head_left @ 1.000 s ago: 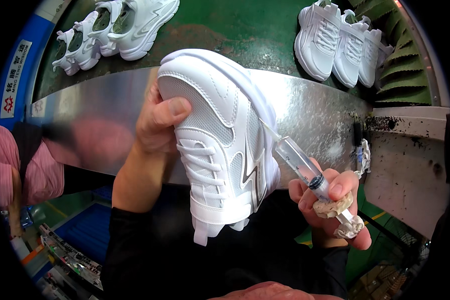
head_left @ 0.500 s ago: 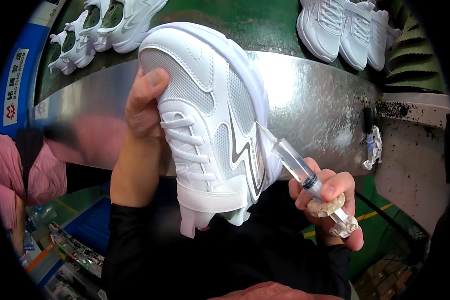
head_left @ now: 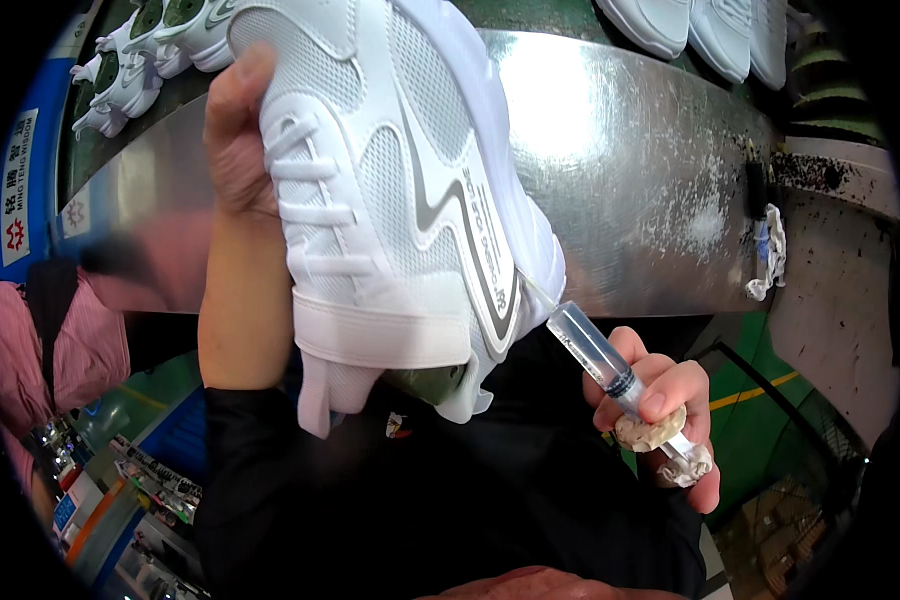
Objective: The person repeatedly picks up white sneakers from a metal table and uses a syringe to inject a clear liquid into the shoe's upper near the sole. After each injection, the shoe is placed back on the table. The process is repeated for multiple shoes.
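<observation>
A white sneaker (head_left: pixel 370 200) with mesh panels, laces and a strap fills the middle of the view, toe pointing away. My left hand (head_left: pixel 242 140) grips it by the toe end, thumb on the upper; the other fingers are hidden behind the shoe. My right hand (head_left: pixel 660 400) is closed around a clear syringe (head_left: pixel 585 345) with a dark plunger seal. Lumpy pale material wraps the syringe's finger flange and plunger end. Its thin needle tip meets the shoe's side near the sole, toward the heel.
A metal ledge (head_left: pixel 630 180) curves across in front of me. Beyond it, on a green surface, stand several white sneakers at the left (head_left: pixel 130 75) and right (head_left: pixel 720 35). A pen-like tool (head_left: pixel 765 240) wrapped in white lies at the ledge's right end. A person in a pink sleeve (head_left: pixel 90 345) is at the left.
The sneaker has shifted left and come closer to the camera, with my left hand on it. The needle tip now sits farther toward the heel along the sole edge.
</observation>
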{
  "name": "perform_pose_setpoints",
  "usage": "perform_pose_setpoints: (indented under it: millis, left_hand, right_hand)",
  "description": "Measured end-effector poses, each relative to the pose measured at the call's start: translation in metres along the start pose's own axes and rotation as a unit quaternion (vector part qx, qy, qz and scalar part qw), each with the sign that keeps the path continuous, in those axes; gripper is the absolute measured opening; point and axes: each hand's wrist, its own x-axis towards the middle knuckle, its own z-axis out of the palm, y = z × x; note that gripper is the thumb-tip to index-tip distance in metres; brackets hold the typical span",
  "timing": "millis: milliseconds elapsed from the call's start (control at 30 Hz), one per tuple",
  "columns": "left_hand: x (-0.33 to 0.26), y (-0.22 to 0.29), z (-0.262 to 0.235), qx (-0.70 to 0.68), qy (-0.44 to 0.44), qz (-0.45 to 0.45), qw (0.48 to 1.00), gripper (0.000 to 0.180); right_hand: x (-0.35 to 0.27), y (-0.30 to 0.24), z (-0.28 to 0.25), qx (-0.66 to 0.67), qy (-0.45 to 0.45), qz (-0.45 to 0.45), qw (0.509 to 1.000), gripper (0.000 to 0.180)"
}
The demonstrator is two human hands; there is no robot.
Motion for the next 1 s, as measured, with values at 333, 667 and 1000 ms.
perform_pose_setpoints:
  millis: [333, 667, 1000]
  left_hand:
    - [0.004, -0.004, -0.004, -0.030, 0.032, -0.034, 0.998, 0.045]
    - [-0.007, 0.006, -0.012, 0.086, 0.107, -0.066, 0.988, 0.055]
    - [-0.070, 0.037, -0.028, 0.199, 0.236, -0.076, 0.948, 0.049]
  right_hand:
    - [-0.028, 0.016, -0.007, -0.005, 0.020, -0.026, 0.999, 0.087]
    - [-0.036, 0.021, -0.011, -0.007, 0.030, -0.012, 0.999, 0.086]
    - [-0.022, 0.024, -0.016, -0.122, -0.035, -0.031, 0.991, 0.081]
